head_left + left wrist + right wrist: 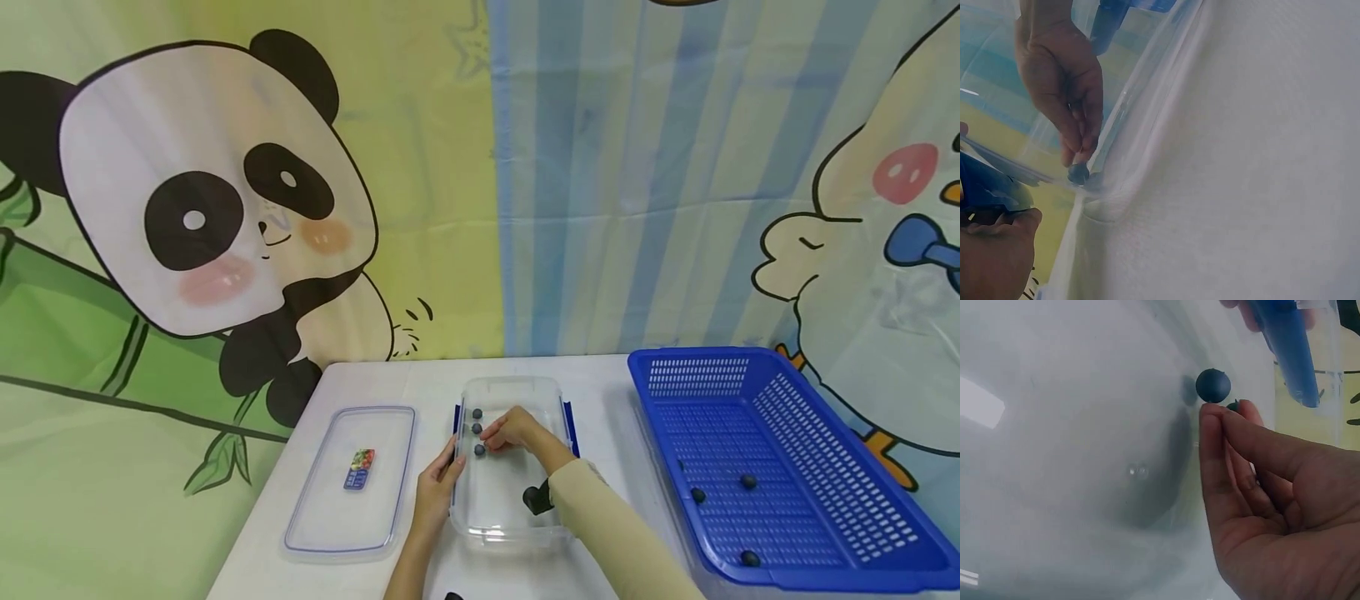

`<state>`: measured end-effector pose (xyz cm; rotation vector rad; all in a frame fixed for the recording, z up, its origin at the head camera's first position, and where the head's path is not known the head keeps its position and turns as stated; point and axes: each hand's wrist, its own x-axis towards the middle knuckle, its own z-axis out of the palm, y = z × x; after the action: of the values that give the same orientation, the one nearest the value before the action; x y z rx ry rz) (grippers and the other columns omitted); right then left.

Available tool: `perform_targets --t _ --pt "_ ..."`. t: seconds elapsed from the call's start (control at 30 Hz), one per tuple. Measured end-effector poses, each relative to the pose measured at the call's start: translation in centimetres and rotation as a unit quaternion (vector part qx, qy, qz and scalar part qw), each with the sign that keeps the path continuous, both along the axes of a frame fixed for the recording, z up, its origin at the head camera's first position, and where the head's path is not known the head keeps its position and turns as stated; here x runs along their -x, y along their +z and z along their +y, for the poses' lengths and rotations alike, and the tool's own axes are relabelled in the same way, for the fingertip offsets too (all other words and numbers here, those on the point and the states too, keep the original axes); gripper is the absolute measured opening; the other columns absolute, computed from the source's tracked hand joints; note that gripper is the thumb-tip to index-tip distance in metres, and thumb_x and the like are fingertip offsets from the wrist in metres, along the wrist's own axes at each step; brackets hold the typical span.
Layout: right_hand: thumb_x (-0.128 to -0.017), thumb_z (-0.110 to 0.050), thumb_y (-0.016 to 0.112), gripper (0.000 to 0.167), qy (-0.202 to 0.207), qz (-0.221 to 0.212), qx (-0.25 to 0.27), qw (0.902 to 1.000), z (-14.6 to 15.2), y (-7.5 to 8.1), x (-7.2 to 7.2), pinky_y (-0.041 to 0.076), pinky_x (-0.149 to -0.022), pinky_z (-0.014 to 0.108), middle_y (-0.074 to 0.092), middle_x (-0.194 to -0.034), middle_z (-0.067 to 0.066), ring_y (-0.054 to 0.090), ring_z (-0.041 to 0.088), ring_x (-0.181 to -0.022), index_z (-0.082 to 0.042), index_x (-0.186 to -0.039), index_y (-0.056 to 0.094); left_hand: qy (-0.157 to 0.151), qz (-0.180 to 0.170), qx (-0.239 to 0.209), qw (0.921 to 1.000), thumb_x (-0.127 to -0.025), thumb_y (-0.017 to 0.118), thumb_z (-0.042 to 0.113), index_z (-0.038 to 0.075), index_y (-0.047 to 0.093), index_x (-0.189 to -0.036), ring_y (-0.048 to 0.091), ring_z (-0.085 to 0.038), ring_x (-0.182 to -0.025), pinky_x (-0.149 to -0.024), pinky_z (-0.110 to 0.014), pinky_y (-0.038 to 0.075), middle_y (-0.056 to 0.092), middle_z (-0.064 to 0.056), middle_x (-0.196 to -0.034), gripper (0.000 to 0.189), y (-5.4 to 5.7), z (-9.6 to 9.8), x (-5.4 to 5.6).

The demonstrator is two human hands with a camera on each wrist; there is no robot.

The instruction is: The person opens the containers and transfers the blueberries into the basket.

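A clear plastic box with blue side latches stands in the middle of the table. My left hand grips its left wall by the blue latch. Inside the box, three small dark blue balls stand in a row along the left side: a far ball, a middle ball and a near ball. My right hand reaches into the box and pinches the middle ball. In the right wrist view, thumb and fingertips mostly hide that ball, while another dark blue ball shows just beyond them.
A clear lid lies at the left with a small colourful packet on it. At the right stands a blue slotted basket containing several dark balls. A printed curtain hangs behind the table.
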<state>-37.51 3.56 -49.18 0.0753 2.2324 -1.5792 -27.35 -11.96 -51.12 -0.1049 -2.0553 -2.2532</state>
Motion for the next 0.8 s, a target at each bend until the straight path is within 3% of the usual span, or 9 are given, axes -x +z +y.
perform_targets --t 0.1,0.23,0.4,0.6,0.7,0.8 --pt "-0.072 0.013 0.07 0.02 -0.004 -0.014 -0.013 0.9998 -0.1 -0.2 -0.2 0.057 -0.07 0.032 0.069 -0.083 0.018 0.068 0.021 -0.069 0.01 -0.092 0.069 0.004 -0.006 0.003 1.0 -0.092 0.055 0.008 -0.007 0.04 -0.133 0.029 -0.029 -0.131 -0.104 -0.026 0.026 0.037 -0.016 -0.14 0.046 0.1 0.0 -0.1" --pt "-0.075 0.012 0.068 0.021 0.001 -0.054 0.021 0.9983 -0.2 -0.4 -0.3 0.057 -0.072 0.034 0.068 -0.083 0.02 0.068 0.028 -0.075 0.011 -0.096 0.067 -0.001 0.0 0.008 1.0 -0.092 0.056 0.011 -0.007 0.04 -0.133 0.029 -0.029 -0.131 -0.103 -0.023 0.028 0.036 -0.016 -0.141 0.048 -0.3 -0.1 0.1" --pt "-0.077 0.012 0.066 0.02 0.03 -0.076 0.08 0.9935 -0.5 -0.5 -0.5 0.056 -0.075 0.036 0.067 -0.084 0.023 0.068 0.031 -0.078 0.012 -0.097 0.064 -0.004 0.008 -0.006 0.9999 -0.091 0.058 0.014 -0.004 0.04 -0.134 0.031 -0.028 -0.13 -0.102 -0.021 0.029 0.036 -0.015 -0.141 0.05 -1.7 -0.3 0.9" --pt "-0.078 0.01 0.066 0.019 0.058 -0.082 0.102 0.9896 -0.7 -0.5 -0.4 0.055 -0.078 0.037 0.067 -0.084 0.023 0.068 0.03 -0.078 0.012 -0.097 0.064 0.0 0.013 -0.009 0.9999 -0.091 0.059 0.017 -0.003 0.04 -0.135 0.033 -0.025 -0.13 -0.101 -0.018 0.03 0.037 -0.013 -0.141 0.051 -3.0 -0.4 1.4" --pt "-0.079 0.01 0.066 0.019 0.071 -0.084 0.105 0.9884 -0.6 -0.6 -0.3 0.055 -0.077 0.036 0.068 -0.084 0.022 0.068 0.029 -0.078 0.012 -0.097 0.065 0.002 0.016 -0.011 0.9998 -0.091 0.059 0.016 -0.004 0.04 -0.134 0.034 -0.026 -0.129 -0.1 -0.016 0.031 0.038 -0.013 -0.141 0.051 -3.0 -0.4 1.4" --pt "-0.078 0.01 0.066 0.02 0.079 -0.082 0.108 0.9876 -0.3 -0.6 -0.1 0.055 -0.078 0.037 0.068 -0.083 0.019 0.068 0.027 -0.077 0.011 -0.098 0.065 0.002 0.014 -0.012 0.9998 -0.091 0.058 0.012 -0.008 0.04 -0.133 0.033 -0.028 -0.129 -0.099 -0.014 0.032 0.037 -0.017 -0.14 0.05 -1.9 -0.2 0.8"
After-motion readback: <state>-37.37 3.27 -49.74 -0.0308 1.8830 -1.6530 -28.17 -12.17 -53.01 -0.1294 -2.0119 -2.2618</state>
